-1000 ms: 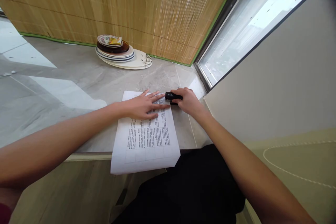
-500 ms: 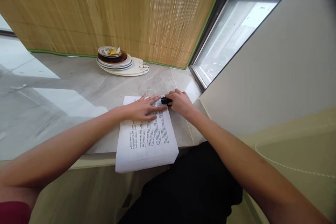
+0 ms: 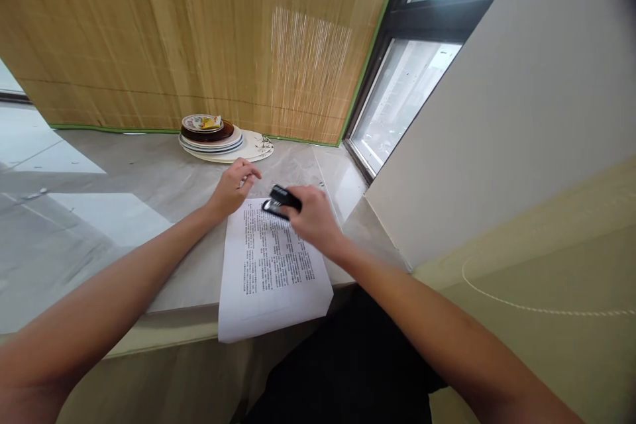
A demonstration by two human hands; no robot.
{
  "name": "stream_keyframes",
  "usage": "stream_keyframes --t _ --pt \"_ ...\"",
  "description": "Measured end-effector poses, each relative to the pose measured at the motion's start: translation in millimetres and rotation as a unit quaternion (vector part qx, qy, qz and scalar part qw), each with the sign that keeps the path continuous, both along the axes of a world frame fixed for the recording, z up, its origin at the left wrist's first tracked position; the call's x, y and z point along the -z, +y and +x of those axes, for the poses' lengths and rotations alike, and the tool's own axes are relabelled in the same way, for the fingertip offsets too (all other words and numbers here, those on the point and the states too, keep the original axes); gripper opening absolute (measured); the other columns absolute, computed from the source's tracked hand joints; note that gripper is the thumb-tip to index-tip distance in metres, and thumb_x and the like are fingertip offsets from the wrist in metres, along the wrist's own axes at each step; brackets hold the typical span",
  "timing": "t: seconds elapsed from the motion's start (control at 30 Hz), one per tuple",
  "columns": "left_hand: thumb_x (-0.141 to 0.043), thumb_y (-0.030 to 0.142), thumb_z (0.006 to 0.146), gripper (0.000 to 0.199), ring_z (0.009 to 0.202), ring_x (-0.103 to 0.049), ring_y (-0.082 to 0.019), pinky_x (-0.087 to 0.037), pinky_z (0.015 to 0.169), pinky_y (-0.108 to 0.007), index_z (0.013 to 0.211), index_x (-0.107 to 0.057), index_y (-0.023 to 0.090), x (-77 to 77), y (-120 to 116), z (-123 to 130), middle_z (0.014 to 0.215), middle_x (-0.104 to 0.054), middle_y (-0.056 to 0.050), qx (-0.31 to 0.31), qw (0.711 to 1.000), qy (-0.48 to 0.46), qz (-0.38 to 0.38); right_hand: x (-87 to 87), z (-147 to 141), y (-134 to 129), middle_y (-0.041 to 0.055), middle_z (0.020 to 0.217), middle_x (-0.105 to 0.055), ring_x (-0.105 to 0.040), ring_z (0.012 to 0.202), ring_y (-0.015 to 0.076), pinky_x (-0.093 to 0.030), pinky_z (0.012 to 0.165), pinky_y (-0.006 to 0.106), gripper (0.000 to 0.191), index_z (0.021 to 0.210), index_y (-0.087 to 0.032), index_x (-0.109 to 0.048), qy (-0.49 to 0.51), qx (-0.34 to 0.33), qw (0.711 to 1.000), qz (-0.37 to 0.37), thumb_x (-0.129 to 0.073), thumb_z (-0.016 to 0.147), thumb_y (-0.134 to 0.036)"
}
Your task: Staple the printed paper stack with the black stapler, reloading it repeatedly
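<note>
A black stapler [image 3: 281,202] is in my right hand [image 3: 314,215], held above the upper part of the printed sheets [image 3: 278,258]. Its jaws are apart and point left. The paper lies on the marble-look ledge, and its lower end hangs over the front edge. My left hand [image 3: 236,187] is off the paper, just beyond its top left corner. The fingers there are loosely bent, with a gap between thumb and forefinger, and nothing shows in them.
Behind my hands, a stack of plates [image 3: 211,139] with a small yellow packet [image 3: 211,122] on top stands by the bamboo blind [image 3: 199,33]. A window [image 3: 392,99] and a pale wall [image 3: 497,112] border the ledge [image 3: 163,238] on the right.
My left hand has lifted off the paper and moved left, its flat fingers now bent. The stapler has come left with my right hand from the paper's top right corner.
</note>
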State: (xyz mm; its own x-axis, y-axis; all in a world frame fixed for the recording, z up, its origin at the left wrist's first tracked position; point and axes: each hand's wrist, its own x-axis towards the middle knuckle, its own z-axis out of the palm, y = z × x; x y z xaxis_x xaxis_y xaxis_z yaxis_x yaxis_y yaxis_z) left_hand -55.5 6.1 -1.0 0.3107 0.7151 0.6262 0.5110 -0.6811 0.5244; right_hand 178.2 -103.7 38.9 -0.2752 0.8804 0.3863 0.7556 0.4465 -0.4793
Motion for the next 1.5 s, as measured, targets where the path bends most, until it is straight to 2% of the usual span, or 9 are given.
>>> stream_keyframes --t 0.17,0.4,0.5,0.6,0.7,0.83,1.17,1.33,1.5 --pt "-0.056 0.017 0.094 0.021 0.089 -0.063 -0.022 -0.053 0.077 -0.034 0.094 -0.076 0.019 3.0 4 -8 0.102 -0.062 -0.008 -0.032 0.999 -0.009 -0.039 19.4 -22 -1 0.0082 0.102 -0.076 -0.062 0.107 0.0269 -0.047 0.089 0.037 0.007 0.101 -0.019 -0.074 -0.046 -0.051 0.995 -0.070 -0.075 0.095 -0.016" --pt "-0.057 0.017 0.094 0.020 0.084 -0.060 -0.019 -0.053 0.079 -0.035 0.093 -0.078 0.019 6.8 3 3 0.105 -0.061 -0.007 -0.013 0.998 -0.008 -0.057 24.9 70 12 0.0082 0.110 -0.080 -0.069 0.103 0.0261 -0.052 0.098 0.042 0.026 0.116 -0.021 -0.079 -0.011 -0.029 0.997 -0.074 -0.083 0.091 -0.025" --pt "-0.057 0.017 0.094 0.020 0.085 -0.060 -0.020 -0.053 0.079 -0.035 0.094 -0.078 0.019 7.6 7 1 0.105 -0.060 -0.007 -0.017 0.998 -0.016 -0.054 28.1 106 28 0.0089 0.114 -0.081 -0.074 0.100 0.0255 -0.059 0.093 0.042 0.029 0.121 -0.021 -0.079 0.053 0.000 0.995 -0.090 -0.063 0.106 -0.040" --pt "-0.056 0.017 0.094 0.022 0.088 -0.061 -0.021 -0.053 0.080 -0.036 0.094 -0.078 0.018 7.2 10 -2 0.102 -0.060 -0.008 -0.027 0.998 -0.028 -0.047 39.5 118 56 0.0148 0.135 -0.077 -0.072 0.125 0.0299 -0.056 0.112 0.049 0.036 0.128 -0.017 -0.076 0.006 0.059 0.997 -0.045 -0.050 0.110 -0.035" --pt "-0.056 0.017 0.094 0.022 0.091 -0.061 -0.022 -0.053 0.079 -0.035 0.093 -0.078 0.018 6.4 10 -4 0.100 -0.061 -0.008 -0.040 0.997 -0.038 -0.050 57.1 106 83 0.0234 0.170 -0.050 -0.047 0.160 0.0350 -0.038 0.133 0.052 0.049 0.151 -0.010 -0.062 -0.133 0.069 0.986 -0.079 -0.059 0.106 -0.029" --pt "-0.056 0.019 0.095 0.022 0.092 -0.062 -0.023 -0.052 0.078 -0.035 0.093 -0.078 0.019 6.8 11 -4 0.099 -0.062 -0.008 -0.047 0.997 -0.047 -0.050 73.5 59 102 0.0268 0.179 -0.031 -0.028 0.170 0.0371 -0.023 0.138 0.060 0.062 0.166 -0.006 -0.044 -0.236 0.052 0.963 -0.121 -0.049 0.113 -0.037" --pt "-0.056 0.019 0.096 0.018 0.092 -0.063 -0.024 -0.051 0.077 -0.035 0.089 -0.073 0.021 -11.2 31 -43 0.095 -0.062 -0.007 -0.158 0.982 -0.099 0.024 72.0 -109 112 0.0200 0.182 -0.029 -0.030 0.170 0.0311 -0.021 0.140 0.056 0.063 0.172 -0.007 -0.035 -0.212 -0.087 0.971 -0.062 -0.043 0.116 -0.037" --pt "-0.054 0.022 0.098 0.019 0.085 -0.060 -0.024 -0.052 0.082 -0.038 0.084 -0.067 0.022 -13.2 35 -56 0.087 -0.061 -0.006 -0.200 0.973 -0.112 0.033 63.7 -85 101 0.0044 0.185 -0.028 -0.027 0.171 0.0301 -0.021 0.138 0.061 0.048 0.164 -0.034 -0.054 -0.206 -0.186 0.960 -0.046 -0.038 0.119 -0.042" --pt "-0.054 0.028 0.098 0.020 0.096 -0.064 -0.026 -0.053 0.079 -0.038 0.083 -0.066 0.022 -44.8 15 -49 0.095 -0.066 -0.009 -0.170 0.978 -0.087 0.083 53.3 -19 98 0.0076 0.185 -0.026 -0.023 0.173 0.0267 -0.014 0.140 0.059 0.049 0.164 -0.032 -0.055 -0.196 -0.204 0.955 -0.094 -0.039 0.119 -0.042"
